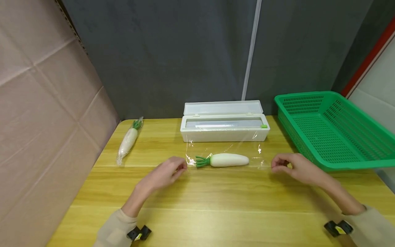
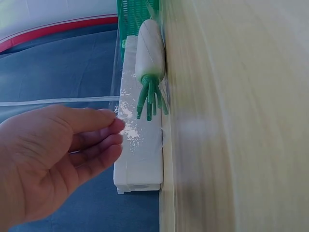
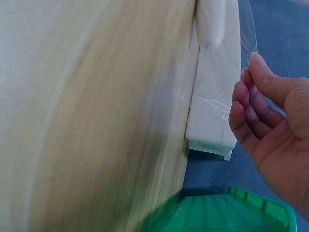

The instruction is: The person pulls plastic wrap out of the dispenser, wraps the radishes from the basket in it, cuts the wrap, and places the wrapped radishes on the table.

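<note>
A white radish with green stalks (image 1: 229, 160) lies crosswise on clear cling film (image 1: 259, 149), stalks pointing left. The film runs forward from the radish to a white cling film dispenser box (image 1: 225, 133), its lid raised. My left hand (image 1: 169, 171) pinches the film's near left corner between thumb and index finger, just beyond the stalks. Opposite it, my right hand (image 1: 294, 168) pinches the near right corner, a short way past the radish's tip. In the right wrist view the film stretches up from the right thumb and fingertip (image 3: 256, 60).
At the left of the wooden table (image 1: 216, 212) lies another radish wrapped in film (image 1: 128, 141). A green plastic basket (image 1: 311, 151) stands at the right, close beyond my right hand. Behind the table rises a dark grey panel (image 1: 169, 61). A green slider (image 1: 263, 126) sits on the box's right end.
</note>
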`<move>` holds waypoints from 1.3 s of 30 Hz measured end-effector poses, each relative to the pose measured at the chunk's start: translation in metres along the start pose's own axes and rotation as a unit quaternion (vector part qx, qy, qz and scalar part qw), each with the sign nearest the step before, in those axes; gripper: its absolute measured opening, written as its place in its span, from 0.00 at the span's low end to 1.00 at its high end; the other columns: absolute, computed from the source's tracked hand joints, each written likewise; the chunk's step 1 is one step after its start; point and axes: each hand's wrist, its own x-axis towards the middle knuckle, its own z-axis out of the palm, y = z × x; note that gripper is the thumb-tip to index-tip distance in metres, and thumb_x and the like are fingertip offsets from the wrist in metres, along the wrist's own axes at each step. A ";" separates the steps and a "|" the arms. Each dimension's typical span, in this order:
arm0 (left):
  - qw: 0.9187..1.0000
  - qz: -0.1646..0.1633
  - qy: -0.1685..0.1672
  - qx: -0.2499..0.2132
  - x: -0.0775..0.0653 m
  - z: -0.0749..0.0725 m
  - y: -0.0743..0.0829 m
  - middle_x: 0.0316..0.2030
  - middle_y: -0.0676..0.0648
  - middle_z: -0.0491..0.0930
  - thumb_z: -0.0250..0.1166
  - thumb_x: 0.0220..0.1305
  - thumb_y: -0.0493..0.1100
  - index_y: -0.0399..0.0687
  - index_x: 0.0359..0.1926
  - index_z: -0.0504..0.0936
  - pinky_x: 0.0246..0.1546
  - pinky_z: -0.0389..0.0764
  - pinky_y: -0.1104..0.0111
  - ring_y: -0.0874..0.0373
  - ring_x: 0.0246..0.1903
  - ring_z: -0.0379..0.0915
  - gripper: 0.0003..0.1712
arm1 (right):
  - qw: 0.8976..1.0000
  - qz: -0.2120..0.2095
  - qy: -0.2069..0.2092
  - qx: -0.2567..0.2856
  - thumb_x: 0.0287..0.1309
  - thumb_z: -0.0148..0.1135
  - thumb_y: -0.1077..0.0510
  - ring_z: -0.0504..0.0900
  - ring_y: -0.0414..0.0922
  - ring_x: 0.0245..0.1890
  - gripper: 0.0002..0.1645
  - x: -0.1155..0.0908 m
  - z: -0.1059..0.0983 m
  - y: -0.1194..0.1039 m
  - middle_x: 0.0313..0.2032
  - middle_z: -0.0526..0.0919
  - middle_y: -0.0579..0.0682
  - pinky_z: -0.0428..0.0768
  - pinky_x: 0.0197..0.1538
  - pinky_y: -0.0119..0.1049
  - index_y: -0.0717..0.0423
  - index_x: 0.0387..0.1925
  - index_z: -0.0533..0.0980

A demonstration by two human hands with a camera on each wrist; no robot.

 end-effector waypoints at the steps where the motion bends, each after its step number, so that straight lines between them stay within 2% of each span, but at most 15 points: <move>1: 1.000 -0.001 0.011 0.004 0.000 0.000 -0.001 0.34 0.47 0.81 0.63 0.68 0.29 0.39 0.38 0.81 0.37 0.81 0.71 0.60 0.35 0.74 0.03 | 1.000 0.007 0.007 -0.004 0.60 0.69 0.65 0.76 0.37 0.29 0.09 0.001 -0.001 0.001 0.29 0.80 0.38 0.76 0.32 0.30 0.47 0.34 0.80; 7: 0.996 0.001 0.083 0.034 0.004 0.000 0.000 0.36 0.47 0.81 0.64 0.68 0.30 0.37 0.40 0.81 0.40 0.82 0.67 0.56 0.39 0.76 0.02 | 0.998 0.032 0.055 -0.018 0.60 0.69 0.66 0.75 0.35 0.29 0.10 0.009 0.000 0.005 0.28 0.81 0.41 0.77 0.33 0.29 0.47 0.33 0.79; 12: 0.992 0.000 0.114 0.053 0.010 -0.002 -0.002 0.35 0.47 0.81 0.64 0.68 0.29 0.38 0.40 0.81 0.39 0.82 0.65 0.54 0.39 0.76 0.02 | 0.994 0.069 0.084 -0.021 0.62 0.68 0.65 0.74 0.36 0.29 0.07 0.018 -0.001 0.004 0.28 0.81 0.45 0.75 0.33 0.29 0.50 0.33 0.80; 16: 0.990 -0.006 0.123 0.062 0.016 -0.004 -0.004 0.35 0.47 0.80 0.63 0.68 0.29 0.38 0.39 0.81 0.39 0.81 0.63 0.53 0.39 0.76 0.03 | 0.990 0.100 0.096 -0.020 0.65 0.67 0.62 0.74 0.39 0.30 0.03 0.025 -0.002 0.003 0.29 0.80 0.46 0.74 0.33 0.30 0.54 0.34 0.80; 19: 0.989 -0.006 0.129 0.066 0.021 -0.005 -0.008 0.35 0.47 0.80 0.64 0.67 0.28 0.38 0.39 0.80 0.39 0.81 0.63 0.52 0.39 0.76 0.03 | 0.988 0.115 0.104 -0.016 0.66 0.67 0.60 0.73 0.40 0.30 0.03 0.030 -0.003 0.003 0.29 0.80 0.46 0.73 0.33 0.30 0.56 0.36 0.81; 25: 0.988 -0.002 0.136 0.069 0.028 -0.004 -0.016 0.34 0.47 0.80 0.65 0.66 0.28 0.38 0.38 0.80 0.38 0.80 0.63 0.52 0.37 0.76 0.04 | 0.985 0.113 0.123 -0.029 0.65 0.68 0.61 0.73 0.39 0.30 0.03 0.041 0.001 0.010 0.30 0.82 0.47 0.72 0.33 0.28 0.58 0.36 0.81; 39: 0.990 -0.068 0.117 0.050 0.047 0.002 -0.034 0.32 0.45 0.80 0.65 0.66 0.31 0.35 0.35 0.81 0.36 0.81 0.67 0.54 0.34 0.76 0.02 | 0.986 0.109 0.120 -0.029 0.63 0.68 0.64 0.78 0.40 0.29 0.04 0.061 0.014 0.032 0.29 0.84 0.49 0.77 0.34 0.29 0.62 0.34 0.81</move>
